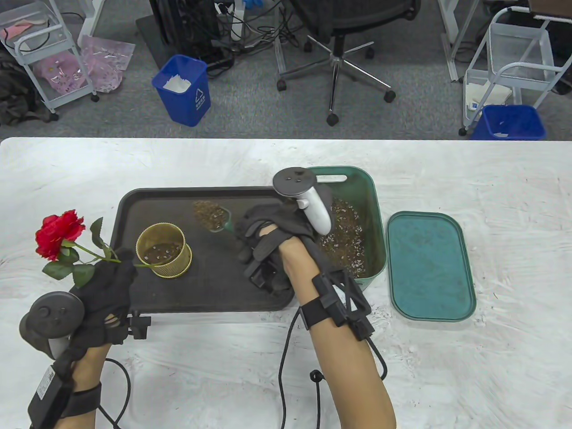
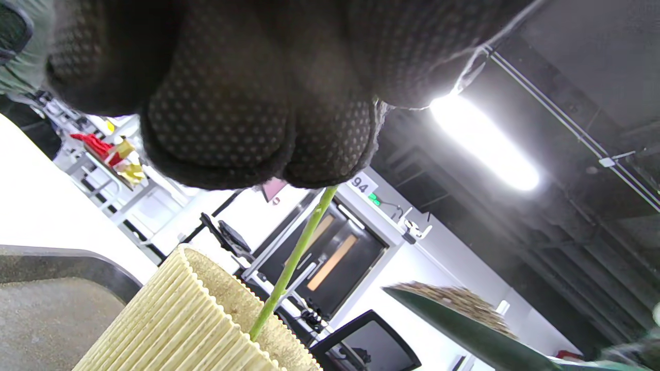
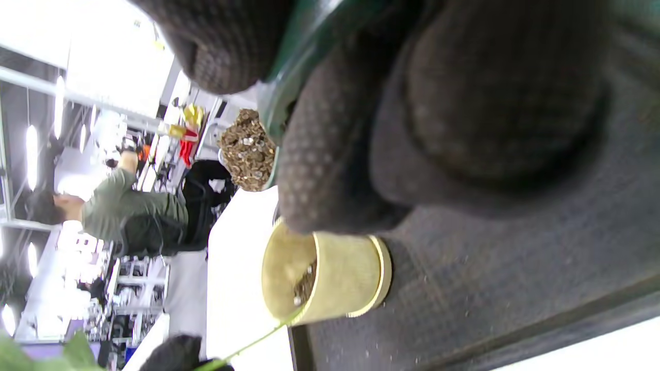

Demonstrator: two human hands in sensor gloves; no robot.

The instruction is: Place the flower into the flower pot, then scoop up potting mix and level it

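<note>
- Table view: left hand (image 1: 100,295) pinching the green stem of the red flower (image 1: 60,234), bloom leaning out left beyond the tray, stem end dipped over the near rim of the flower pot (image 1: 163,250).
- Right hand (image 1: 263,241) wrapped round the handle of a green scoop (image 1: 213,216), heaped with potting mix and held above the tray just right of the pot.
- Judged roughly midway: flower in but slanted and hand-held, a thin dark layer of mix at the pot's bottom, more scooping and all the levelling left.
- Left wrist view: ribbed, pale-gold pot wall, cylindrical; smooth slim stem; dotted black glove fabric.
- Mix coarse and brown, flecked with pale bits, piled in the rounded green bin (image 1: 373,210) at the right.
- Dark tray (image 1: 134,210) shallow, rounded at the corners, faintly pebbled; teal lid (image 1: 429,266) flat on the white surface (image 1: 491,178), far right.
</note>
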